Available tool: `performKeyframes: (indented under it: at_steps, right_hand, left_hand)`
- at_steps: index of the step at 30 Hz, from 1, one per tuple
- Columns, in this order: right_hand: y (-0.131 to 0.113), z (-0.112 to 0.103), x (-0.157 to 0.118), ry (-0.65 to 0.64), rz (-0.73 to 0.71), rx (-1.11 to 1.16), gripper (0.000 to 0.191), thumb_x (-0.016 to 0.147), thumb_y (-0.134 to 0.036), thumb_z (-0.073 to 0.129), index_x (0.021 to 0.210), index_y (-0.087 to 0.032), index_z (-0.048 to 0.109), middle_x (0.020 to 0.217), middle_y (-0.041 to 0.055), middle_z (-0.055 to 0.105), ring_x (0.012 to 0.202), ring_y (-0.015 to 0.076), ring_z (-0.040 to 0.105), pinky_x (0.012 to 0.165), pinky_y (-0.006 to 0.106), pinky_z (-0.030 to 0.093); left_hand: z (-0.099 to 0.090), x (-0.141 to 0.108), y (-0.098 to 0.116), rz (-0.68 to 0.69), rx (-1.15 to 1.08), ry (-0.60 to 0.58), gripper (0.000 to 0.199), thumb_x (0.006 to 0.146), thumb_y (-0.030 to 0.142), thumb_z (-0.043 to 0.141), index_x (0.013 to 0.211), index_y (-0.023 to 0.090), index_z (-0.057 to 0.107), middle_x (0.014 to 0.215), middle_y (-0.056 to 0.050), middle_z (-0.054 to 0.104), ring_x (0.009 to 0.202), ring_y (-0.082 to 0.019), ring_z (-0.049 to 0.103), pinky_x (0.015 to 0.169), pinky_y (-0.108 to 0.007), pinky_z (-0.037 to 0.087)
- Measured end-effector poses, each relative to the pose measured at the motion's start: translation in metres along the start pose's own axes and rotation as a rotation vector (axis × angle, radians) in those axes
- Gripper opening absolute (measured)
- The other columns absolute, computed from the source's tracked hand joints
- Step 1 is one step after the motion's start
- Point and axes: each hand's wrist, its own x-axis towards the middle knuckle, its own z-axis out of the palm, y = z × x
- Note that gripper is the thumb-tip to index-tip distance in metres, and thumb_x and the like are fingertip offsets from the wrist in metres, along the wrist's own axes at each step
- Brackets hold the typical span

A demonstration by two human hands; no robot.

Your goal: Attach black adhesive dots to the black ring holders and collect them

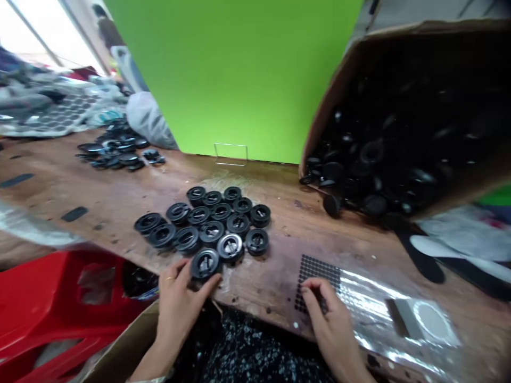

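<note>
My left hand [179,300] has its thumb and fingers closed around a black round plastic part [205,264] at the front of a cluster. Several similar black round parts [211,232] stand close together just behind it, each with a slotted centre. My right hand [329,319] is pinched over a sheet of small black dots [319,268]; whatever lies between thumb and forefinger is too small to make out. The dots sit on a clear shiny plastic sheet [369,298] that stretches to the right under my hand.
A large cardboard box [319,114] full of black parts lies on its side at the right. A green board [239,74] stands behind the wooden table [285,223]. Black discs [115,149] are heaped at the left, above a red plastic chair [35,298]. A grey-white block [425,322] rests at the right.
</note>
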Motion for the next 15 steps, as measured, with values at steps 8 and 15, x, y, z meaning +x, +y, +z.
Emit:
performKeyframes:
  at_steps: [8, 15]
  right_hand:
    - [0.029, -0.027, -0.009, 0.199, -0.361, -0.134, 0.014, 0.092, -0.013, 0.047, 0.097, -0.021, 0.057, 0.090, 0.0050, 0.061, 0.087, 0.0184, 0.058, 0.079, 0.034, 0.049]
    - [0.064, -0.040, -0.009, 0.256, -0.348, -0.147, 0.016, 0.092, -0.011, 0.048, 0.101, -0.021, 0.056, 0.093, 0.0051, 0.061, 0.090, 0.0193, 0.056, 0.082, 0.036, 0.048]
  left_hand:
    - [-0.005, 0.002, 0.047, -0.110, 0.035, 0.158, 0.075, 0.076, 0.061, 0.062, 0.130, 0.010, 0.050, 0.102, -0.016, 0.057, 0.105, -0.042, 0.052, 0.098, -0.061, 0.039]
    - [0.000, 0.017, 0.142, 0.333, -0.249, -0.007, 0.023, 0.087, 0.037, 0.060, 0.106, 0.023, 0.059, 0.107, -0.009, 0.054, 0.105, -0.029, 0.053, 0.097, -0.049, 0.042]
